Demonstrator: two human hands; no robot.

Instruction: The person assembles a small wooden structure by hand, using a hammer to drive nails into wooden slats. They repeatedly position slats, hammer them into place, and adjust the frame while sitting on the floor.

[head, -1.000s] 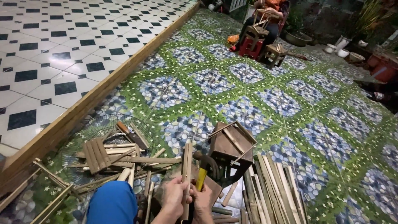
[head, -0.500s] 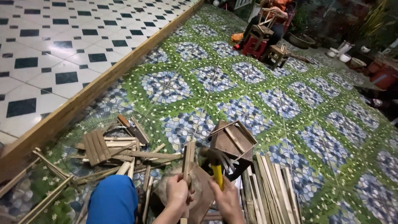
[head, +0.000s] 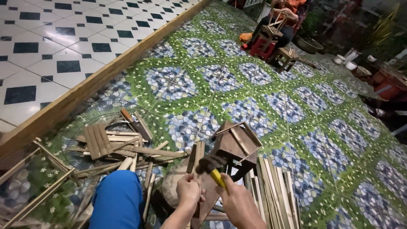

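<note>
Head view, two hands: left hand (head: pixel 188 191) gripping one wooden slat (head: pixel 196 153), right hand (head: pixel 238 202) clenching one yellow-handled hammer (head: pixel 210 165)

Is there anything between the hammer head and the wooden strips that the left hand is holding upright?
Nothing visible stands between them. The right hand holds the yellow-handled hammer, whose head is right beside the top of the wooden strips gripped by the left hand. The small wooden stool lies behind, not between.

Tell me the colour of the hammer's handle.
Yellow: the hammer handle, gripped by the right hand, clearest in the head view.
</note>
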